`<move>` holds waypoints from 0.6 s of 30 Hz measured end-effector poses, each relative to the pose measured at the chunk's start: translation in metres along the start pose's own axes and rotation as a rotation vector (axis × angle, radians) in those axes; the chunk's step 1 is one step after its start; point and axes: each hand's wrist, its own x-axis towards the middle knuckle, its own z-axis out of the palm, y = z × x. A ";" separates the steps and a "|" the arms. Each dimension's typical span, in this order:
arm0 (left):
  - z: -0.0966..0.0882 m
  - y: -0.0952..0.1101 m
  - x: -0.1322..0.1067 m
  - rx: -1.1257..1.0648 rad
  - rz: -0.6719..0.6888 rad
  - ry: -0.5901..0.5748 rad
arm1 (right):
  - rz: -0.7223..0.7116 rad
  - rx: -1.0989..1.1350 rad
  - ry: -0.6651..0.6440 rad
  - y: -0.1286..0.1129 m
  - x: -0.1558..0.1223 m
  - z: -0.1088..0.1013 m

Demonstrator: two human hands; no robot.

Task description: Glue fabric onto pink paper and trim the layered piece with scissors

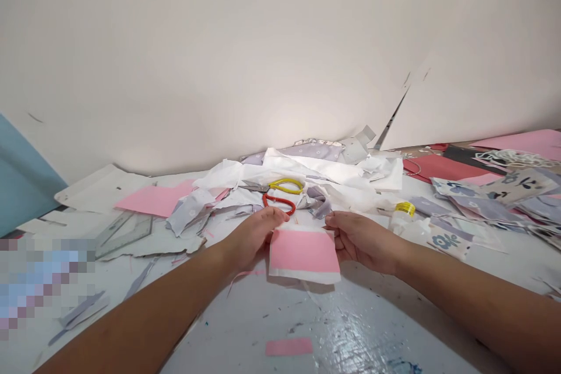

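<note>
Pink-and-white piece: one flat panel, pink with pale borders [304, 250], at the centre of the near table [236, 333], front edge tilted toward the wearer.
Left grip: left hand [252, 232] pinching the panel's upper left corner, thumb on top.
Right grip: right hand [362, 242] pinching the upper right corner, fingers curled beneath; how firmly, cannot tell.
Reason for hold: two corners taken, presumably to keep the panel taut and square, its pink face uncovered.
Scissors: red-and-yellow handles [268, 189], just beyond the left fingertips, probably placed for easy reach.
White scraps [333, 172]: heaped beyond the hands, apparently pushed back to free the front.
Bottle: yellow-banded [403, 216], beyond the right wrist, among patterned pieces [499, 193].
Far edge: white board [241, 70], upright, limiting forward movement.
Open room: toward the wearer, between the forearms; only a pink strip [289, 346] lies centrally there.
</note>
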 end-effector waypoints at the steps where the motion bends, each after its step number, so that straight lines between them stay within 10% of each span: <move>1: 0.001 -0.001 0.000 0.013 -0.004 -0.010 | -0.027 0.010 0.027 0.001 0.001 0.000; 13: -0.003 -0.005 0.000 0.574 0.233 0.207 | -0.439 -0.397 0.184 0.012 0.012 -0.016; 18: -0.001 0.002 -0.006 0.446 0.162 0.110 | -0.452 -0.378 0.156 0.016 0.014 -0.013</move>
